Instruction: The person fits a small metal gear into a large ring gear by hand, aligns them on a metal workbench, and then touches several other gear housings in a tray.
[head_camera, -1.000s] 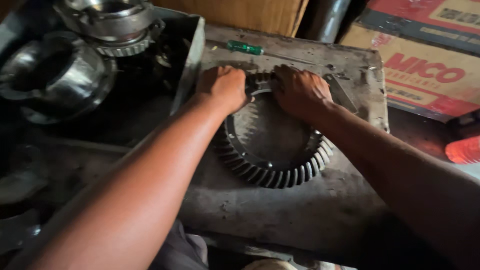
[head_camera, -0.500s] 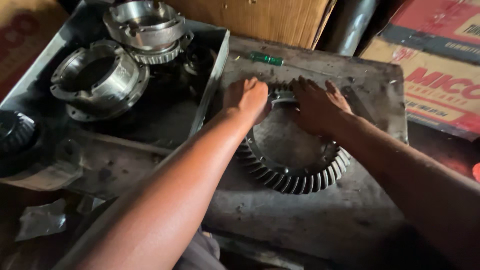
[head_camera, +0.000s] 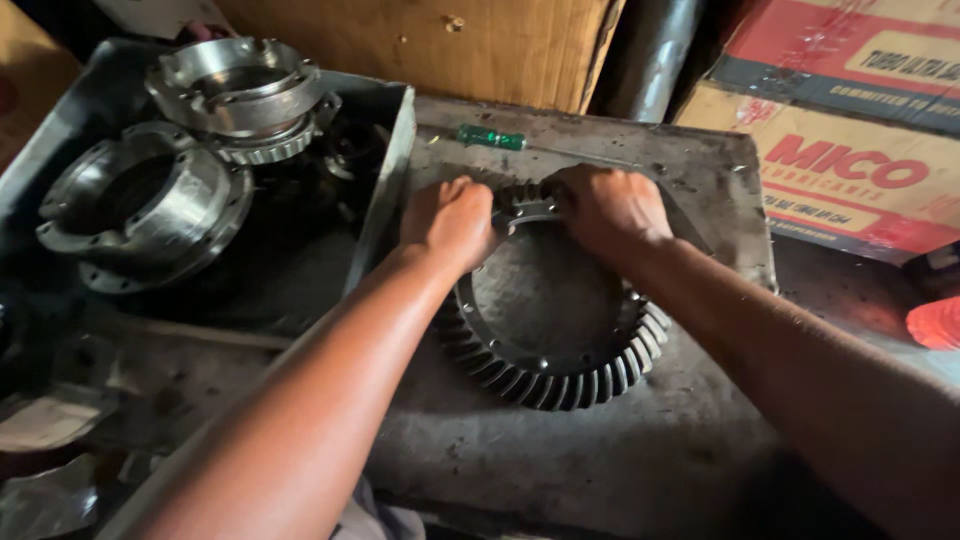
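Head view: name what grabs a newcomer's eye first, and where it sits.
A big toothed ring gear lies flat mid-frame on a grimy metal plate, with the left hand and right hand clamped on its far rim. To the left, a tray holds shiny machined housings. A green-handled screwdriver lies beyond the hands.

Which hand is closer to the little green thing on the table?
The left hand, but only just. The green tool lies beyond both hands, between them, slightly toward the left. The right hand sits a bit farther away. Both hands grip the big gear ring.
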